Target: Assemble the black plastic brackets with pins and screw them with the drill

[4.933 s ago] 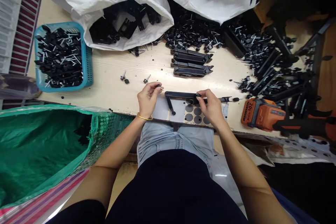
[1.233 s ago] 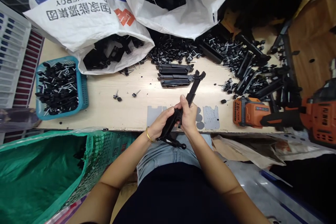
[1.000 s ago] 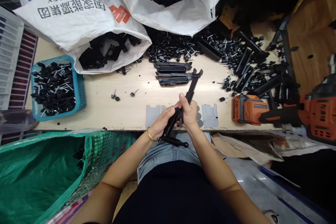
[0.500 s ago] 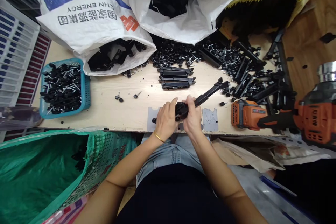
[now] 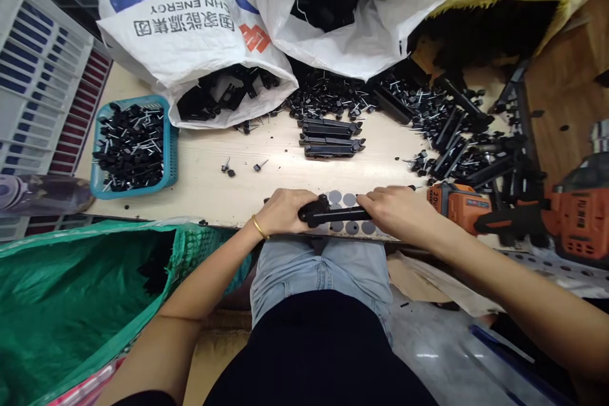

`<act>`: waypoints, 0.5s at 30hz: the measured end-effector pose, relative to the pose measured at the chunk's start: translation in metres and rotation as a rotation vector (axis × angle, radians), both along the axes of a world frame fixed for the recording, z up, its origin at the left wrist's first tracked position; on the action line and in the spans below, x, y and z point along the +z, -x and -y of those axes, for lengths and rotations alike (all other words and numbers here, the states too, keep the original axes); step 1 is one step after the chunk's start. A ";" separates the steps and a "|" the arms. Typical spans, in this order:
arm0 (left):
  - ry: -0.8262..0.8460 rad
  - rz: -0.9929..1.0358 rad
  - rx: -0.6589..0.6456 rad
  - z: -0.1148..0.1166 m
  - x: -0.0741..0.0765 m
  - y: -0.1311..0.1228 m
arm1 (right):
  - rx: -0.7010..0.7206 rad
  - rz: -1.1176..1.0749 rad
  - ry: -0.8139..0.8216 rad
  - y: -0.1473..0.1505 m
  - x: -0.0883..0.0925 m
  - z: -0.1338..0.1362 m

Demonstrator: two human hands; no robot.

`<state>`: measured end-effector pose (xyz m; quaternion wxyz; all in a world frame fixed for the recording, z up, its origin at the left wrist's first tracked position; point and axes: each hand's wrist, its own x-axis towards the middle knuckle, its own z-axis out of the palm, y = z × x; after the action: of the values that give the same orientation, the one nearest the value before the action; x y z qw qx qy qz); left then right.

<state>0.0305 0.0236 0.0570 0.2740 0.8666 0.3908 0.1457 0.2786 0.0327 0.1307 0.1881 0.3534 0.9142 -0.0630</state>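
Note:
A long black plastic bar (image 5: 333, 214) lies level along the near edge of the wooden table (image 5: 209, 171), over a grey sheet of round pads (image 5: 343, 198). My left hand (image 5: 285, 211) is closed around the bar's left end. My right hand (image 5: 399, 210) is closed over its right end, hiding the tip. A stack of three like bars (image 5: 330, 137) lies farther back at the table's middle. Two loose black pins (image 5: 227, 167) rest to the left of it.
A blue basket (image 5: 167, 146) of black pins stands at the left. White sacks (image 5: 190, 19) of black parts lie behind. A heap of bars and pins (image 5: 457, 133) fills the right. An orange cordless drill (image 5: 461, 205) lies beside my right hand. A green sack (image 5: 71, 304) gapes at lower left.
The bar was tilted up and away in both hands; now it lies flat along the table edge. My right hand slid out to its right end, the left stayed at its left end.

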 end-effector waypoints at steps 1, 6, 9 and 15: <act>-0.038 -0.036 0.007 0.001 0.001 0.000 | -0.036 0.024 0.042 0.000 -0.004 0.001; -0.101 -0.126 0.008 0.015 -0.001 -0.004 | -0.186 -0.033 0.198 0.000 -0.023 0.024; -0.020 -0.005 -0.074 0.028 -0.001 -0.001 | -0.245 -0.117 0.322 0.001 -0.023 0.045; 0.345 0.558 0.060 0.064 0.018 0.003 | -0.492 -0.629 0.776 0.007 -0.012 0.080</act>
<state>0.0276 -0.0400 0.0755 0.5091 0.7221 0.3447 0.3171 0.2715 -0.0473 0.1186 0.0024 0.4253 0.7265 -0.5396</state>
